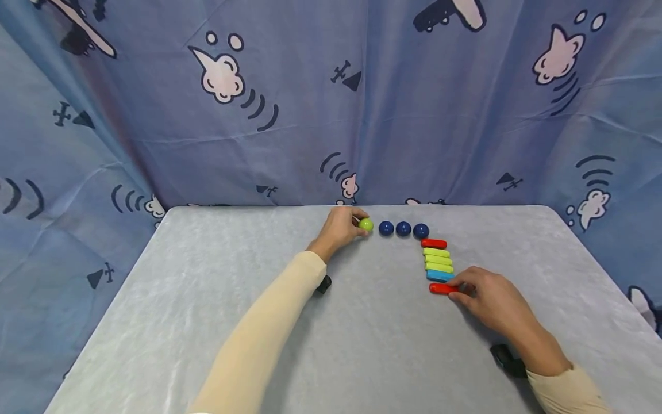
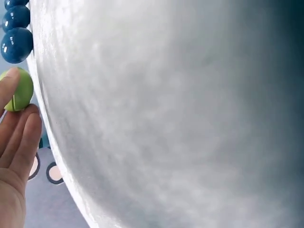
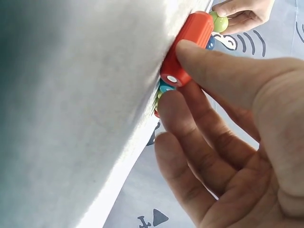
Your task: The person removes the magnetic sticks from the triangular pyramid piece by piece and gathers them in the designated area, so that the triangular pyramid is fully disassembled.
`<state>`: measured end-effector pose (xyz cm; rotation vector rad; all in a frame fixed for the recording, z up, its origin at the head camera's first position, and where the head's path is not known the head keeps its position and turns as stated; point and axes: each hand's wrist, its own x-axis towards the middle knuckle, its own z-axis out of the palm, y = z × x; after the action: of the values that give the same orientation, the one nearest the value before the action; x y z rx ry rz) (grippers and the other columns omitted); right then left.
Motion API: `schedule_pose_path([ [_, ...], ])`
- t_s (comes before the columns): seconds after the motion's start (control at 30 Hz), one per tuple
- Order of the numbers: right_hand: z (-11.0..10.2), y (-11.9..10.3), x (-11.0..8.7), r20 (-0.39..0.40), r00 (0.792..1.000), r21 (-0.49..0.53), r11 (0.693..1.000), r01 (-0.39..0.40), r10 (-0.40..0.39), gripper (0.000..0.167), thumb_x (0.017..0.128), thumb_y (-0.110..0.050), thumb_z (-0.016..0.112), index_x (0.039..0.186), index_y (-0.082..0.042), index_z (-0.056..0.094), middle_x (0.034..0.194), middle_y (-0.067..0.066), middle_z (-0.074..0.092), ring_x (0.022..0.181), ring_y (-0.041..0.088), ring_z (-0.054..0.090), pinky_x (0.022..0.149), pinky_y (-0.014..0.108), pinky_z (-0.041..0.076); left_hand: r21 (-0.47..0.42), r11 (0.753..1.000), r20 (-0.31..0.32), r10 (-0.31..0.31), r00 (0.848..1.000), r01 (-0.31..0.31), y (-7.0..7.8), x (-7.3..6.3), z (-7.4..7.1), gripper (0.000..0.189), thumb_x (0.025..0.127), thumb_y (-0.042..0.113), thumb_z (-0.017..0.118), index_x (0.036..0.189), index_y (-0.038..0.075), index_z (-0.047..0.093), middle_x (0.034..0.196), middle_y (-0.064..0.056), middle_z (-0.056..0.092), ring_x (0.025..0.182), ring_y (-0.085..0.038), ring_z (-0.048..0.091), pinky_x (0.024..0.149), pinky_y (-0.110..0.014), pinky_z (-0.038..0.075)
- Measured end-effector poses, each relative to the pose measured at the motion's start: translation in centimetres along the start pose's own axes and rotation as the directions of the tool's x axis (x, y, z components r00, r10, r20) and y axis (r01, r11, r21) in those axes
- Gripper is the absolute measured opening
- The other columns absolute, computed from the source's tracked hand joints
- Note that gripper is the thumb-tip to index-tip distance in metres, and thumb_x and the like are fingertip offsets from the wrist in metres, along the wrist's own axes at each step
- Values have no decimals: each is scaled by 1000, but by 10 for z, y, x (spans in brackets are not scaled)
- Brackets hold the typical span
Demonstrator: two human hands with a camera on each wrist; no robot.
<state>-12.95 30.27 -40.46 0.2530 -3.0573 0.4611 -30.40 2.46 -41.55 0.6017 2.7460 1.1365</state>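
My left hand (image 1: 337, 230) pinches a light green ball (image 1: 366, 225) between thumb and fingers near the table's far edge. To the right of it stand three dark blue balls (image 1: 403, 229) in a row, a small gap from the green one. My right hand (image 1: 493, 300) holds a red ridged rod (image 1: 441, 288) by its right end; in the right wrist view thumb and fingers pinch this red rod (image 3: 187, 50). Just beyond it lies a blue rod (image 1: 439, 276), then several yellow-green rods (image 1: 438, 260) and another red rod (image 1: 434, 244), forming a column below the rightmost blue ball.
A pale grey cloth covers the table (image 1: 207, 322). Behind it and at the sides hangs a blue patterned curtain (image 1: 300, 126). Black wrist devices show beside the left wrist (image 1: 323, 285) and the right wrist (image 1: 508, 360).
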Motion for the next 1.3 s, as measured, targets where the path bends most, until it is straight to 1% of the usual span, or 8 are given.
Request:
schedule_pose_path([
  [0.17,0,-2,0,0,1000,-2,1000,14,-14,20,76,-15,85,94,-11,78,82,-1,68,69,12,57,60,31,46,12,1000,11,-27,1000,27,-1,1,1,39,80,9,83,118,8,73,113,-6,75,102,-18,71,90,-27,55],
  [0.4,-2,-1,-3,17,1000,-27,1000,-13,13,21,77,-15,85,97,-12,78,84,0,68,70,13,57,60,31,46,-3,1000,56,-13,998,13,2,3,5,42,82,11,82,122,8,70,119,-5,72,105,-16,70,92,-26,55],
  [0.53,-3,0,-4,36,999,-25,1000,-12,12,22,78,-17,84,99,-12,77,85,0,68,71,14,58,61,32,46,-3,1000,50,-19,999,19,1,2,6,45,81,11,83,124,9,69,122,-5,72,105,-16,70,92,-25,55],
  [0.73,-5,4,-3,46,999,-43,999,-24,26,24,79,-17,84,101,-11,77,86,3,68,72,16,58,61,34,47,-40,999,30,-18,999,19,-2,-4,3,44,82,11,82,124,9,69,125,-5,70,106,-17,70,92,-27,55],
  [0.9,-5,6,0,45,999,-44,999,-25,27,24,78,-18,84,101,-11,78,87,4,69,74,17,59,62,35,48,-72,997,9,-34,999,34,-5,-15,-5,41,84,13,81,124,10,69,123,-4,70,105,-19,70,85,-27,57],
  [1.03,-4,8,3,49,998,-48,998,-27,29,26,78,-18,85,102,-11,78,90,6,70,75,18,59,63,39,50,-67,998,-4,-13,1000,12,-12,-27,-17,39,86,15,79,123,9,69,121,-5,71,103,-20,70,81,-29,58],
  [1.17,-6,7,4,53,998,-48,998,-32,35,29,77,-21,85,103,-10,78,94,9,70,77,20,61,65,42,51,-46,999,-14,15,1000,-16,-21,-44,-32,37,86,17,79,122,9,70,119,-5,72,100,-21,70,83,-32,57],
  [1.3,-11,7,5,54,998,-46,999,-29,32,32,77,-23,86,104,-10,77,98,11,71,80,22,63,66,43,53,-32,999,4,38,999,-38,-34,-65,-49,36,87,18,78,121,9,71,118,-5,72,100,-20,70,85,-34,58],
])
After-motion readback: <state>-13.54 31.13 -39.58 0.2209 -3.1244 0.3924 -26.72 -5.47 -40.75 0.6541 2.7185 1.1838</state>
